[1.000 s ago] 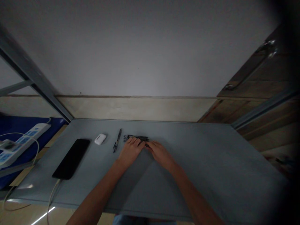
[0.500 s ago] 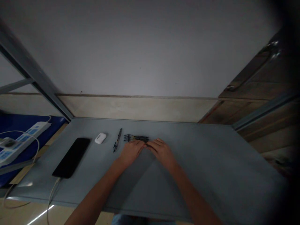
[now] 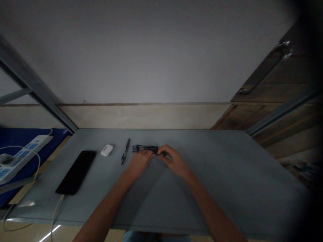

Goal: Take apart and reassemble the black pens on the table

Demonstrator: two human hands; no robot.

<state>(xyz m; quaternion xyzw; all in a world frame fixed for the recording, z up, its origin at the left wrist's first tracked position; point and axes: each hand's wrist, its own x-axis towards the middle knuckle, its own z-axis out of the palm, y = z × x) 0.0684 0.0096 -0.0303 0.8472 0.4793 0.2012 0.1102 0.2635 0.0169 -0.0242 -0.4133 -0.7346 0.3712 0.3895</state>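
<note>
Several dark pens lie side by side on the grey table, pointing left and right. My left hand rests against their near side, its fingers together and partly over the pens. My right hand is at their right end, thumb and forefinger pinched on a dark pen end. To the left a single pen lies apart, slanted. The lower parts of the grouped pens are hidden by my fingers.
Further left are a white earbud case and a black phone with a white cable. A power strip sits on a blue surface beyond the table's left edge. A wall rises behind the table.
My right hand has opened its thumb and forefinger wider around the right end of the pens, showing a pen end between them. My left hand stays at the pens. The view has shifted slightly.
</note>
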